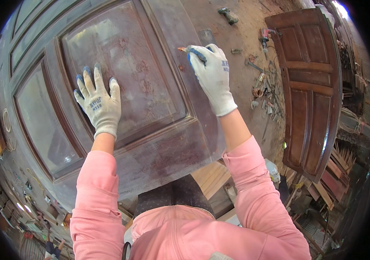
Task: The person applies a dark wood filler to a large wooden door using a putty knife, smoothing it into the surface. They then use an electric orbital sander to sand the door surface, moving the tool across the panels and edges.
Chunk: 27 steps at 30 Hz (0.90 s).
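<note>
A large dark wooden door (150,160) with framed raised panels lies in front of me, its surface dull and patchy. My left hand (97,102), in a white glove with blue fingertips, rests with fingers spread on the big middle panel (124,56). Over the door's right stile my right hand (213,76), gloved alike, is closed in a pinch. A small slim tool with an orange-brown tip (182,49) pokes out of its fingers toward the left. The rest of the tool is hidden by the glove, so its kind does not show.
A second brown panelled door (308,86) stands at the right. Between the doors, a cordless drill (228,16), a red power tool (264,39) and scattered hand tools (271,95) lie on the dirt floor. Wood offcuts (334,173) are piled at the lower right.
</note>
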Each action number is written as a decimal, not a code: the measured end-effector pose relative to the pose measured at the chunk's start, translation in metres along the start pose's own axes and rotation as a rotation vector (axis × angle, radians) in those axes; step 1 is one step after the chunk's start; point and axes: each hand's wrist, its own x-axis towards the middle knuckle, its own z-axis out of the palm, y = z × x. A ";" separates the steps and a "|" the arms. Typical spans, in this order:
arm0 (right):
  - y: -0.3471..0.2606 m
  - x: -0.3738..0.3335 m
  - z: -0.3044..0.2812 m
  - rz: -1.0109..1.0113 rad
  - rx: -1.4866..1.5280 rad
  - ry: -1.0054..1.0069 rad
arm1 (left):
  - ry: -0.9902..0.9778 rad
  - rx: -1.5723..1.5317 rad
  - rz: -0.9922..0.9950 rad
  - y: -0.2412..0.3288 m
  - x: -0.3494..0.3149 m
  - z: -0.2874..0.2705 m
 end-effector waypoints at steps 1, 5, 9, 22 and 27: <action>0.001 0.007 0.005 -0.017 -0.023 0.025 | 0.021 -0.002 0.009 0.001 0.002 0.002; -0.003 0.016 0.019 -0.078 -0.039 0.033 | 0.048 0.009 0.014 -0.003 0.001 0.004; 0.000 0.012 0.022 -0.177 -0.154 -0.005 | 0.041 0.010 0.008 -0.002 0.002 0.004; 0.001 0.019 0.013 -0.106 -0.044 0.001 | 0.038 -0.006 -0.001 0.000 0.002 0.003; -0.002 0.014 0.016 -0.158 -0.166 -0.039 | 0.042 -0.021 -0.005 0.001 0.002 0.001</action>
